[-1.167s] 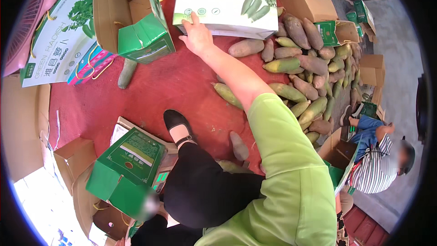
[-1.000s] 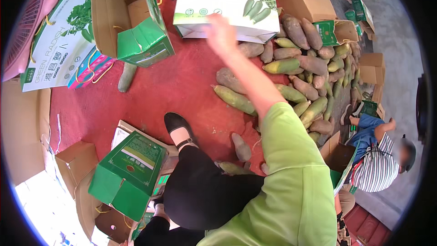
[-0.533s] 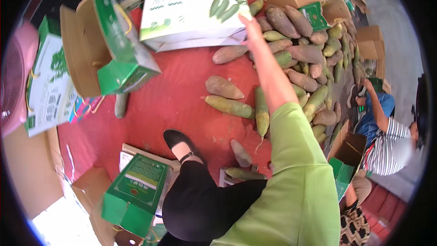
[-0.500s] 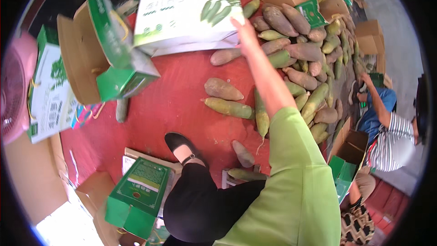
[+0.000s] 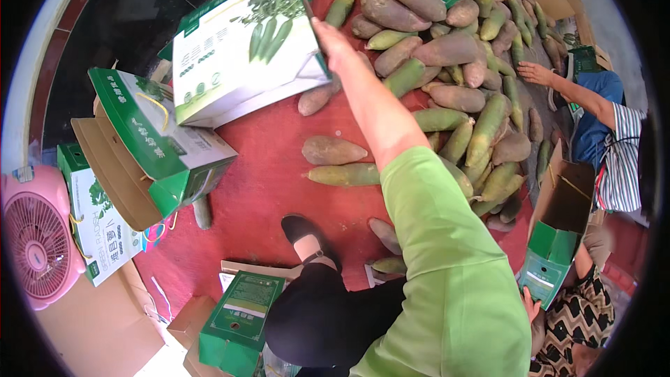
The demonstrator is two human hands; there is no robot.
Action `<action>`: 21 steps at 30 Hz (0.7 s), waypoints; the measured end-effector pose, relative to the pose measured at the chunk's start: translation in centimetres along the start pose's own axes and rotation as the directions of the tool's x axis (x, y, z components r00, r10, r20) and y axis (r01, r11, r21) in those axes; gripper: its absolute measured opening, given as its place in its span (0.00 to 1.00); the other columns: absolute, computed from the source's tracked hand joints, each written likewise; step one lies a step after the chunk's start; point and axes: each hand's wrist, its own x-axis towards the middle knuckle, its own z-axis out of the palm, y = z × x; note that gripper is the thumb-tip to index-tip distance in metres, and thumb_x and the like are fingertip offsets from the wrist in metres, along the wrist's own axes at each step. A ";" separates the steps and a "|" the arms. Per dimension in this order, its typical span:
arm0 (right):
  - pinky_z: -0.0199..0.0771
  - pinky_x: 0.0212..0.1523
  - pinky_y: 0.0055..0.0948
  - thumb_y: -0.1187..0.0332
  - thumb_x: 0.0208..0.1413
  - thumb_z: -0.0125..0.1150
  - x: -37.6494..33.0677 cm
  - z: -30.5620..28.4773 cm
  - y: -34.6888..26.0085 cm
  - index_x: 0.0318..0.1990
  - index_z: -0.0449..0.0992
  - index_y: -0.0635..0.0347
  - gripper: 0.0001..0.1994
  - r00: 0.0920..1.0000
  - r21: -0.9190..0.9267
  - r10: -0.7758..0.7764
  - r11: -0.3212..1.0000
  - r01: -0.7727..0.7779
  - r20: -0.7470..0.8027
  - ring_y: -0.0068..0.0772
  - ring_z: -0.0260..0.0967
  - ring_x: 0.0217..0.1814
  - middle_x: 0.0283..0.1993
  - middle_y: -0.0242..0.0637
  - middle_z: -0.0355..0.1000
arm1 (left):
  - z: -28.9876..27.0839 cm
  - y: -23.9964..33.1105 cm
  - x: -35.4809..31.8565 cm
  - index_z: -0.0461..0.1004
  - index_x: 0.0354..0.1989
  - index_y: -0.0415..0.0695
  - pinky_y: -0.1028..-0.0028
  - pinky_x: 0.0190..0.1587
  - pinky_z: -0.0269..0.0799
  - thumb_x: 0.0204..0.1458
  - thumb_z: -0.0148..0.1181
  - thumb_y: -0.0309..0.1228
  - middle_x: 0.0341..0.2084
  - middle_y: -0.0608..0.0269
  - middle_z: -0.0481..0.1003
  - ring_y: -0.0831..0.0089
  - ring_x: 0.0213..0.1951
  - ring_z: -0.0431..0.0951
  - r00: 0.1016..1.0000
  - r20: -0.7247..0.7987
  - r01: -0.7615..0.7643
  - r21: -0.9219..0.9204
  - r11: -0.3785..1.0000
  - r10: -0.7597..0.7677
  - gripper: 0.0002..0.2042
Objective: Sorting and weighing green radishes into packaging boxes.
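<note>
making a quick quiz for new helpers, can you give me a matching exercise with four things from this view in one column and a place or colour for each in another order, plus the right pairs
Column one
1. Fan
2. Right hand
3. Heap of long vegetables
4. Sleeve on the reaching arm

Column two
A. Spread over the upper right of the picture, green and brownish
B. Lime green
C. Pink, near the left rim of the picture
D. At the right edge of the white-fronted box

Right pairs: 1-C, 2-D, 3-A, 4-B
</note>
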 end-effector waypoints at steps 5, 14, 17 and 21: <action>0.66 0.58 0.33 0.59 0.57 0.62 -6.7 9.9 -2.7 0.67 0.52 0.67 0.37 0.940 0.111 -0.271 0.961 0.253 0.208 0.37 0.64 0.61 0.63 0.49 0.62 | 1.0 -9.8 2.6 0.77 0.39 0.41 0.61 0.44 0.73 0.53 0.59 0.33 0.32 0.51 0.79 0.55 0.37 0.78 0.989 -0.042 -0.135 0.073 0.988 0.139 0.10; 0.71 0.52 0.44 0.57 0.59 0.50 6.5 6.1 1.4 0.60 0.64 0.64 0.25 0.847 -0.471 -0.460 0.705 0.530 0.265 0.48 0.71 0.53 0.56 0.48 0.69 | 4.5 -20.0 7.5 0.77 0.39 0.41 0.62 0.45 0.73 0.53 0.60 0.32 0.32 0.52 0.79 0.56 0.38 0.79 0.912 -0.039 -0.406 0.052 0.912 0.408 0.10; 0.71 0.52 0.43 0.58 0.59 0.51 6.2 4.8 3.2 0.59 0.64 0.62 0.24 0.829 -0.540 -0.466 0.632 0.556 0.308 0.48 0.71 0.53 0.55 0.47 0.69 | 6.1 -21.3 2.7 0.77 0.39 0.41 0.62 0.45 0.73 0.53 0.61 0.32 0.32 0.52 0.79 0.57 0.38 0.79 0.918 -0.049 -0.393 0.030 0.919 0.394 0.09; 0.70 0.53 0.42 0.60 0.58 0.52 6.9 3.2 4.5 0.59 0.66 0.59 0.23 0.799 -0.645 -0.492 0.493 0.583 0.346 0.49 0.71 0.53 0.54 0.46 0.71 | 8.7 -22.4 -1.8 0.77 0.39 0.41 0.62 0.45 0.73 0.52 0.61 0.32 0.33 0.52 0.79 0.57 0.38 0.79 0.908 -0.052 -0.416 -0.015 0.909 0.415 0.09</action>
